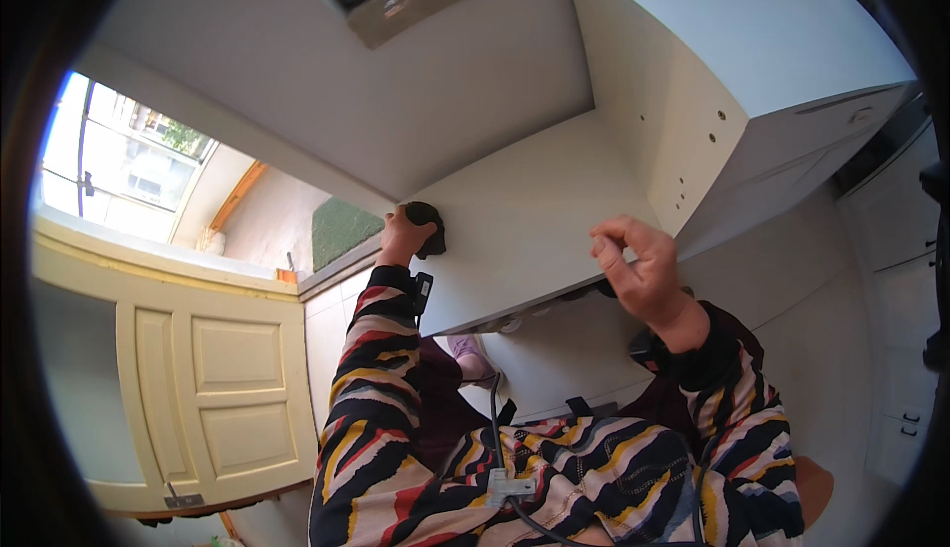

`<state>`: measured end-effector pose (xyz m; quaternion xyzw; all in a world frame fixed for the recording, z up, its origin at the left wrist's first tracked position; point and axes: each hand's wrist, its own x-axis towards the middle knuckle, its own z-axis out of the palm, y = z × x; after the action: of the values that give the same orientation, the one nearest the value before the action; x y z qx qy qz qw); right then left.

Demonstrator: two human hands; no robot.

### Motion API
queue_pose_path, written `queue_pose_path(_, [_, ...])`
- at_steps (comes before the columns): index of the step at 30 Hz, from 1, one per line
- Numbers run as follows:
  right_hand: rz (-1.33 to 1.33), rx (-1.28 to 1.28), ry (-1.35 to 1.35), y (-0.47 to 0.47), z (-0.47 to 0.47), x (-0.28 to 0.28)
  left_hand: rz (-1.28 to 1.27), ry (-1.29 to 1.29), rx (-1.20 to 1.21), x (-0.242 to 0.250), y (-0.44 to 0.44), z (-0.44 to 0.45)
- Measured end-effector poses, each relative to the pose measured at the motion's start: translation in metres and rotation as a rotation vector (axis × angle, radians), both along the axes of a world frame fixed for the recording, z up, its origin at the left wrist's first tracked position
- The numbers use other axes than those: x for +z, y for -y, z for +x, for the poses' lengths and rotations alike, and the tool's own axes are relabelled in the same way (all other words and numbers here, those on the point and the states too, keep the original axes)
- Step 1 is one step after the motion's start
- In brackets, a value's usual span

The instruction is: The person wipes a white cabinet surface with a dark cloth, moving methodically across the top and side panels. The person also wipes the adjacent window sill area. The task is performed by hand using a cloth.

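A dark, crumpled cloth-like object [426, 229] is gripped in my left hand [404, 235], at the left end of a white shelf surface [519, 228]. My right hand [640, 268] is raised over the front right part of that surface, fingers curled with thumb and fingertips close together; whether something small lies between them cannot be told. Beside it stands a white side panel [660, 87] with several small drilled holes. My sleeves are striped in several colours, and a cable runs down my front.
A yellow panelled door [237, 391] stands open at the lower left, by a bright window [133, 153] and a green mat [341, 231]. White cabinets [902, 339] with dark handles are at the far right. My pink shoe [467, 354] is on the tiled floor below.
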<state>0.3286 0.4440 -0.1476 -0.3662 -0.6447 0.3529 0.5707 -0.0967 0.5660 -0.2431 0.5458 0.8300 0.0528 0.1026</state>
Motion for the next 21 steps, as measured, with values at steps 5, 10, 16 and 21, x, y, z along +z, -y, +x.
queue_pose_path(5, [0.005,0.062,0.026,0.002,-0.007,0.002,0.046,0.007,-0.35,-0.01,-0.051,0.082])
queue_pose_path(10, [0.0,0.083,0.028,-0.001,-0.008,0.001,0.099,0.097,-0.535,-0.015,-0.094,0.21])
queue_pose_path(16, [-0.018,0.07,0.058,-0.008,0.0,-0.006,0.178,0.104,-0.716,-0.003,-0.106,0.301])
queue_pose_path(21, [-0.019,0.044,0.07,-0.007,-0.005,-0.007,0.082,0.058,-0.867,0.008,-0.059,0.282])
